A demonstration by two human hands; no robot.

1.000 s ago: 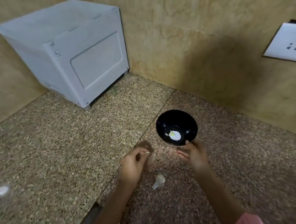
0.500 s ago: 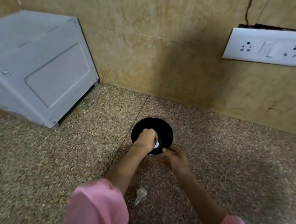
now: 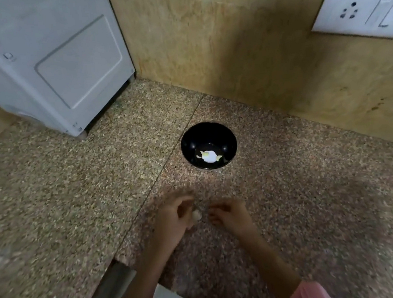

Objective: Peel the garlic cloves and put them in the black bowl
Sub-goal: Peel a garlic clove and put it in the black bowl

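My left hand (image 3: 173,215) curls round a small pale garlic clove (image 3: 197,214) low in the middle. My right hand (image 3: 231,214) sits just beside it, maybe holding nothing; it's blurry. The round black bowl (image 3: 187,145) with peeled garlic waits straight above on the speckled worktop (image 3: 74,198).

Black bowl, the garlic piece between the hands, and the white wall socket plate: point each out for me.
Round black bowl (image 3: 190,138), head view, bare inner wall at upper left.
Pale garlic piece (image 3: 197,214), head view, its visible middle beside the left hand.
White rectangular wall socket plate (image 3: 336,14), head view, plain face left of the socket holes.
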